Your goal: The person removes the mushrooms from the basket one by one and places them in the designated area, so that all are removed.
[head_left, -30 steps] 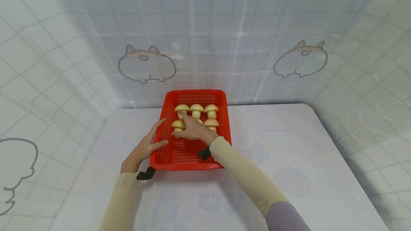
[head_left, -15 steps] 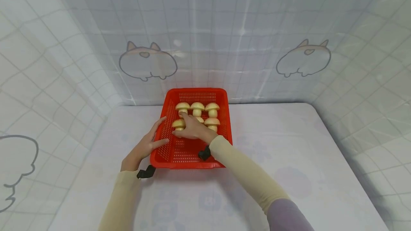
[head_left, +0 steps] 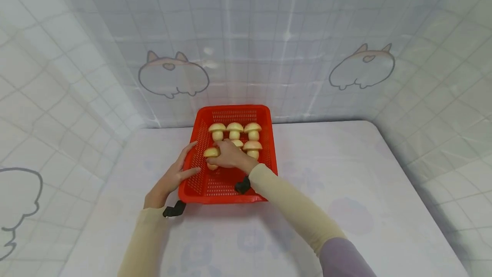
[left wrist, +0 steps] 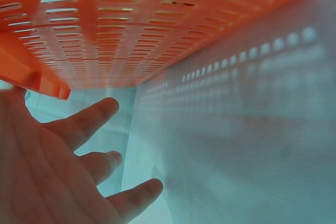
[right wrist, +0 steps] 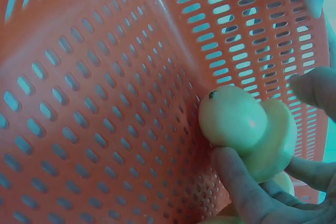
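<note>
A red perforated basket [head_left: 265, 183] holds several toy mushrooms: three stand in the back row, including one at the back right [head_left: 253, 131]. My right hand [head_left: 230, 154] reaches into the basket and pinches the front-left mushroom [head_left: 211, 153]. In the right wrist view that mushroom [right wrist: 231, 116] shows its rounded stem end, with the thumb and fingers on either side of it. My left hand [head_left: 173, 178] rests at the basket's left rim, thumb over the edge. In the left wrist view several fingers of the left hand [left wrist: 79, 166] are spread straight, outside the basket wall [left wrist: 115, 30].
The basket stands on a pale, faintly patterned table cover [head_left: 319, 174], against the back wall sheet [head_left: 261, 76]. Grid-patterned sheets hang at both sides. A black wrist mount [head_left: 174, 208] is at the left wrist, and another black mount [head_left: 243, 185] at the right.
The front-left mushroom has shifted slightly toward me and left, and its stem now shows below the right hand. The right fingertips have drawn back from the back-left mushroom. The left hand stays put.
</note>
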Tool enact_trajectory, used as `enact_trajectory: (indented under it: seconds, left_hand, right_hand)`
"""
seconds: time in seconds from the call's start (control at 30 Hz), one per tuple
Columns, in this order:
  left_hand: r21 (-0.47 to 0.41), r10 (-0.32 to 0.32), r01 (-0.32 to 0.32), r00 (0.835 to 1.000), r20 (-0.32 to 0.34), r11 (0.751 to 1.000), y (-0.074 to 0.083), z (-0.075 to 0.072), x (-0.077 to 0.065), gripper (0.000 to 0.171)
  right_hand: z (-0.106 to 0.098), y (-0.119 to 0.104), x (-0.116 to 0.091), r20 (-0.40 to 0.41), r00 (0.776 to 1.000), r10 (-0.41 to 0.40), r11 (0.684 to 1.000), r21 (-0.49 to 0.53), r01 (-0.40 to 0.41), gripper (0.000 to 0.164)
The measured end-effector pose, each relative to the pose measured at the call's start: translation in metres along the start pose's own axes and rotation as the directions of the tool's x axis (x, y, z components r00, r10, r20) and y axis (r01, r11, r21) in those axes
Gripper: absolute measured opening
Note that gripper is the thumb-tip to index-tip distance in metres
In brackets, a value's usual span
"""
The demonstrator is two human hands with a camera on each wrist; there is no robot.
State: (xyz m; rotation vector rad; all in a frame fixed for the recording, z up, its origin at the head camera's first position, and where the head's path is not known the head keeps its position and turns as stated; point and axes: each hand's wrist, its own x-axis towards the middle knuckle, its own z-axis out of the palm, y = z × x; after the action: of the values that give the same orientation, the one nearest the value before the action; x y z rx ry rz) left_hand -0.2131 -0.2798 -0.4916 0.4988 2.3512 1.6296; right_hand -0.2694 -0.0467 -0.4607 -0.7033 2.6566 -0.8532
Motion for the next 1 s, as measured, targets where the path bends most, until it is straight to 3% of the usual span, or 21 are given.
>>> enact_trajectory:
  seconds: [0.5,1.0]
  left_hand:
    - [0.002,-0.006,0.006,1.0,-0.02,1.0,0.0018,0.0036,0.001,0.081]
    - [0.003,-0.027,0.028,0.999,-0.028,1.0,0.0022,0.004,0.0002,0.078]
  right_hand:
    - [0.0034,0.0011,-0.0005,0.041,0.999,0.025,0.995,0.097,-0.029,0.058]
    - [0.007,0.0007,-0.0003,0.029,0.999,0.041,0.994,0.096,-0.043,0.053]
